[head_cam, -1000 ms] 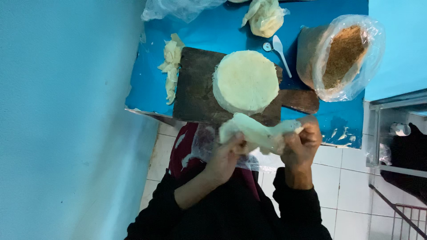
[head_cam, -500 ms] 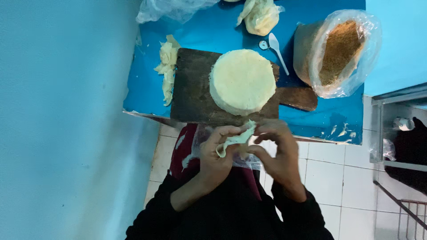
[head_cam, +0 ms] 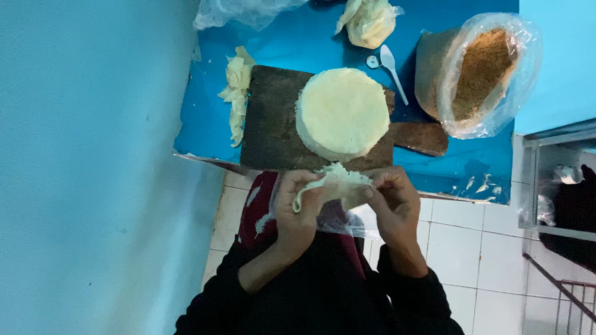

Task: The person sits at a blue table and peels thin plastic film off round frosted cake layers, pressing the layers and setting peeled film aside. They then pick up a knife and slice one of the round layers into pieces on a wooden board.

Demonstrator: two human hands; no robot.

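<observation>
**Folding the wrapper shut, held clear of the worktop edge**

We hold a thin, pale dough wrapper (head_cam: pixel 338 184) between both hands, in the air just in front of the blue worktop (head_cam: pixel 298 43) and below the round stack of wrappers (head_cam: pixel 341 113) on the dark wooden board (head_cam: pixel 273 118). Our left hand (head_cam: pixel 298 208) has its fingers closed on the wrapper's left end; our right hand (head_cam: pixel 391 201) pinches the right edge with fingers narrow. To do this well, we judge it best to pinch lightly and evenly along the rim, since so thin a sheet looks apt to tear. The bag of brown crumbs (head_cam: pixel 481 71) and the white spoon (head_cam: pixel 392 68) lie well apart, beyond the board.
</observation>
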